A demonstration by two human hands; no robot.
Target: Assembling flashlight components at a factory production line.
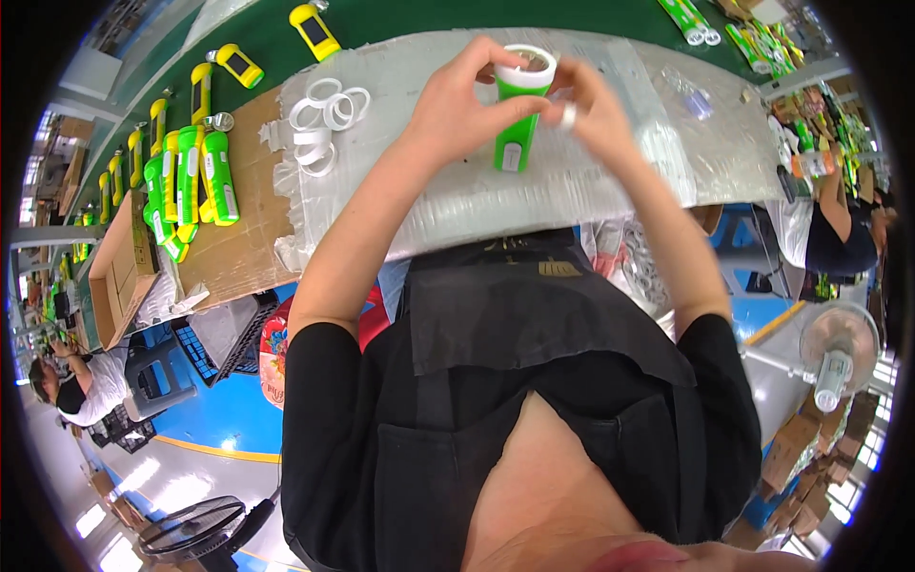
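Observation:
A green flashlight [516, 133] with a wide white ring [525, 80] around its head stands upright on the plastic-covered table in front of me. My left hand [469, 103] wraps its left side, thumb across the body and fingers at the ring's edge. On the other side, my right hand [593, 112] is smeared by motion, its fingers close to the ring. A small white band [568, 116] shows on one of its fingers. Whether the right hand grips anything is unclear. Several loose white rings [325, 116] lie left of my left hand.
Green and yellow flashlights [191, 176] are piled at the left, beside an open cardboard box [124, 267]. Yellow-framed lights [315, 32] line the green belt [400, 19] behind. A clear plastic bag [688, 93] lies right. A fan [837, 357] stands at right; other people sit on both sides.

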